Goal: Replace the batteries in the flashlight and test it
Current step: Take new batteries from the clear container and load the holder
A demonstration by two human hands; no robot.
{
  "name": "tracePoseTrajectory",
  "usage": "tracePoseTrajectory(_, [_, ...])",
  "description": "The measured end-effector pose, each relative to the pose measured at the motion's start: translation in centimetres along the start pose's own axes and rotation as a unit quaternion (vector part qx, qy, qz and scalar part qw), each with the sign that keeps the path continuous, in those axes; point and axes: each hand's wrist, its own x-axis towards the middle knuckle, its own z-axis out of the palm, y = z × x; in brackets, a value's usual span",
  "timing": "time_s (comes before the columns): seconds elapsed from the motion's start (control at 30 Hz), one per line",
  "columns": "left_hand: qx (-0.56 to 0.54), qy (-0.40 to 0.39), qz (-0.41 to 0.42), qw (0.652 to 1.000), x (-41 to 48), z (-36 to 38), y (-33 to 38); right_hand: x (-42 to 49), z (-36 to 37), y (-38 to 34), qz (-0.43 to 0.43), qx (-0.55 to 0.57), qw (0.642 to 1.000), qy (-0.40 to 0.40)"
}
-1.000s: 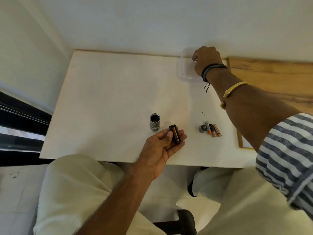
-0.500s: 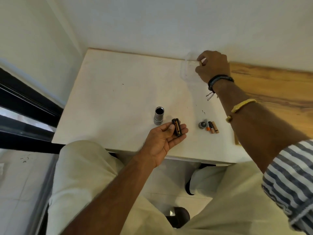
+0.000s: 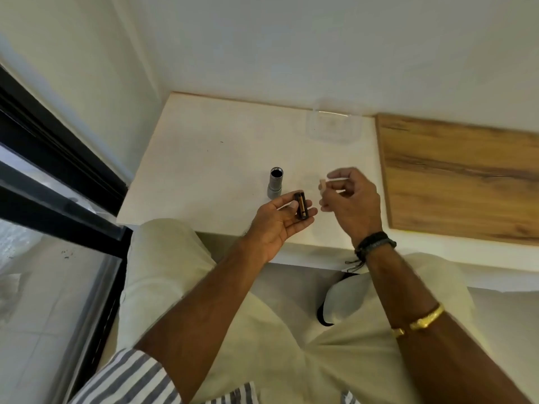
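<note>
The grey flashlight body [image 3: 275,186] stands upright on the white table [image 3: 204,158], its open dark end facing up. Just in front of it, my left hand [image 3: 281,221] is palm up over the table's front edge. A black battery holder [image 3: 302,209] with copper-coloured cells rests across its fingers. My right hand [image 3: 351,202] hovers close to the right of the holder, fingers pinched on a small pale battery [image 3: 322,185], blurred by motion. The cap and loose batteries are hidden behind my right hand.
A clear plastic container [image 3: 353,134] sits at the table's back edge by the wall. A wooden board [image 3: 466,176] lies on the right. A black window frame [image 3: 58,182] runs along the left. My knees are below the table edge.
My right hand has come back from the plastic container to just beside my left hand, carrying a small item. The left hand with the holder stayed put. The view has tilted down and right.
</note>
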Motion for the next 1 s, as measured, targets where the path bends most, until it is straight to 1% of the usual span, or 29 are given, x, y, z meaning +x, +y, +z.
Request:
tracePoseTrajectory(0.27, [0.050,-0.003,0.011,0.999,-1.5,-1.0,-0.5,-3.5,-0.2,1.0,0.019,0.017,0.999,-0.041])
tracePoseTrajectory(0.33, [0.058,-0.004,0.014,0.998,-1.5,-1.3,-0.5,-3.9,-0.2,1.0,0.004,-0.002,0.999,-0.053])
tracePoseTrajectory(0.37, [0.066,-0.006,0.017,0.998,-1.6,-1.4,-0.5,-4.1,-0.2,0.9,-0.016,-0.027,0.998,-0.056])
tracePoseTrajectory(0.43, [0.086,-0.006,0.024,0.996,-1.6,-1.6,-0.6,-4.3,-0.2,0.9,-0.058,-0.081,0.994,-0.051])
tracePoseTrajectory(0.5, [0.112,-0.001,0.028,0.993,-1.6,-1.8,-0.6,-4.5,-0.3,1.0,-0.066,-0.097,0.992,-0.039])
tracePoseTrajectory(0.7, [0.193,-0.021,0.039,0.980,-1.9,-1.8,-0.8,-4.9,-0.7,1.3,-0.046,-0.046,0.998,-0.001])
tracePoseTrajectory(0.83, [0.196,-0.027,0.036,0.980,-1.9,-1.6,-1.3,-4.9,-0.5,1.6,-0.039,-0.039,0.998,0.000])
tracePoseTrajectory(1.0, [0.188,-0.019,0.039,0.981,-1.8,-1.6,-1.4,-5.0,0.0,1.9,-0.048,-0.060,0.997,-0.014])
